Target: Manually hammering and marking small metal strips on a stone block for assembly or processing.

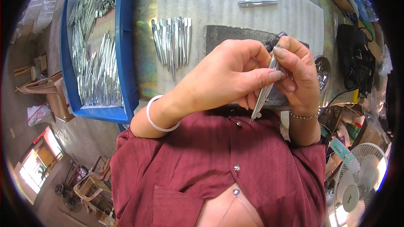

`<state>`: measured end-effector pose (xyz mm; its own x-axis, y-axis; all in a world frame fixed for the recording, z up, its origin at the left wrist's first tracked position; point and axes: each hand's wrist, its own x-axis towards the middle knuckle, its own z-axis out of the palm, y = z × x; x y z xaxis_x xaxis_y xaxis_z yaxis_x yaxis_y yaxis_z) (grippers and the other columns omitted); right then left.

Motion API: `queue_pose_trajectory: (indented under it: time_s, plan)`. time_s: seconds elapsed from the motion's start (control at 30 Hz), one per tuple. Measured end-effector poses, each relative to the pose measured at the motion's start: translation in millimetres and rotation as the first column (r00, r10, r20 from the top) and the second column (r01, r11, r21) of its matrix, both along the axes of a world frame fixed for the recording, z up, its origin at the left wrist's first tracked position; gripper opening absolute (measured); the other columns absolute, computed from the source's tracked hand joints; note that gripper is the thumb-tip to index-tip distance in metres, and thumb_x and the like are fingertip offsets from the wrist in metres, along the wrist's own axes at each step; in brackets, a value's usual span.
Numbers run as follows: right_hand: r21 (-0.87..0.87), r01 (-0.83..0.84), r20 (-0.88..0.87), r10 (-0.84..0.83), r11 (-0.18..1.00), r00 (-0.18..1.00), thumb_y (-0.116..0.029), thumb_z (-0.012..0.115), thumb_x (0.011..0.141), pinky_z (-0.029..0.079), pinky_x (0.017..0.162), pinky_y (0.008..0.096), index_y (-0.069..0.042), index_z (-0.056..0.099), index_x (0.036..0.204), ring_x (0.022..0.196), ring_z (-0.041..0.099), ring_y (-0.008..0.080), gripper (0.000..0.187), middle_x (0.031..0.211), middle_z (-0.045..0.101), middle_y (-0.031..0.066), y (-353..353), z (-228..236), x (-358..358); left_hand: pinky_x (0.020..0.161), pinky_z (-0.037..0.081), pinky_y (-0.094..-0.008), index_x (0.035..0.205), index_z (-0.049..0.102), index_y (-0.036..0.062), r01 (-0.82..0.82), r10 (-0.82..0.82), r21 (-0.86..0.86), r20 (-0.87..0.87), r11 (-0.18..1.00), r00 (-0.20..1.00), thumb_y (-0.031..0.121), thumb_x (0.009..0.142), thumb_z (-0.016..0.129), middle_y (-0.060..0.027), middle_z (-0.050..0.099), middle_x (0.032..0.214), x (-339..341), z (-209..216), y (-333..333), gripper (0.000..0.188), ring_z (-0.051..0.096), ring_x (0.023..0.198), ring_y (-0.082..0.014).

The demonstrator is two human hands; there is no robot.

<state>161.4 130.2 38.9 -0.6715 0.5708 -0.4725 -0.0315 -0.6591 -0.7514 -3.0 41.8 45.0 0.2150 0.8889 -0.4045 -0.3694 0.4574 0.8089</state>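
Between my two hands is a slim silver drawing compass (265, 93), tilted with its thin needle point toward my shirt. A dark knob (275, 40) sits at its upper end. My left hand (235, 67), with a white bangle on the wrist, is closed on the compass, thumb laid across the shaft. The thumb and fingers of my right hand (301, 69) pinch it higher up, near the knob. Fingers hide part of the shaft. Behind my hands lies a dark flat block (219, 38). Farther back rests a single silver metal piece (257, 3).
Several slim silver pieces (171, 44) lie in a row on the white foam sheet (198, 0). A blue tray (128, 50) holds many more at the left. At the right is a round dish of small shiny parts (322, 71); a white fan (357, 180) stands lower right.
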Motion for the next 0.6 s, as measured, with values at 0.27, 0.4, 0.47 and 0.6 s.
queue_pose_trajectory:
  time_s: [0.27,0.4,0.47,0.6]
  plan:
    - [0.008,0.069,0.014,-0.069,0.998,0.998,-0.012,0.058,0.09,0.026,0.033,0.016,-0.006,0.053,0.075,0.038,0.035,0.0021,0.018,0.06,0.052,0.0,-17,-2,15,0.041,0.046,-0.0179,0.089,0.055,0.0009,0.093,-0.091,-0.045,0.055,0.995,0.994,0.019,0.09,0.063,-0.0026,0.061,0.065,11,-5,-3,0.019,0.06,0.05,-0.0078]
    - [-0.024,0.099,0.002,-0.099,0.995,0.995,-0.012,0.058,0.091,0.026,0.033,0.0162,-0.006,0.053,0.076,0.038,0.036,0.0021,0.016,0.06,0.052,0.0001,-27,-10,25,0.042,0.049,-0.02,0.089,0.054,-0.0002,0.133,-0.123,-0.091,0.11,0.987,0.986,0.019,0.093,0.058,-0.0038,0.061,0.064,16,-8,-6,0.02,0.062,0.051,-0.0108]
    - [-0.024,0.107,-0.003,-0.107,0.994,0.994,-0.012,0.058,0.091,0.026,0.033,0.0162,-0.006,0.053,0.076,0.038,0.036,0.0019,0.016,0.06,0.052,-0.0001,-30,-12,27,0.042,0.05,-0.0202,0.09,0.054,-0.0005,0.14,-0.131,-0.091,0.104,0.986,0.986,0.02,0.093,0.057,-0.0043,0.061,0.064,18,-10,-7,0.021,0.062,0.051,-0.0114]
    - [-0.11,0.13,-0.027,-0.134,0.985,0.991,-0.012,0.058,0.091,0.027,0.033,0.0161,-0.007,0.053,0.077,0.038,0.036,0.0017,0.016,0.06,0.051,-0.0009,-32,-13,29,0.042,0.049,-0.0201,0.09,0.054,-0.0008,0.147,-0.14,-0.093,0.076,0.985,0.987,0.02,0.093,0.057,-0.0052,0.061,0.064,20,-9,-6,0.021,0.062,0.051,-0.0115]
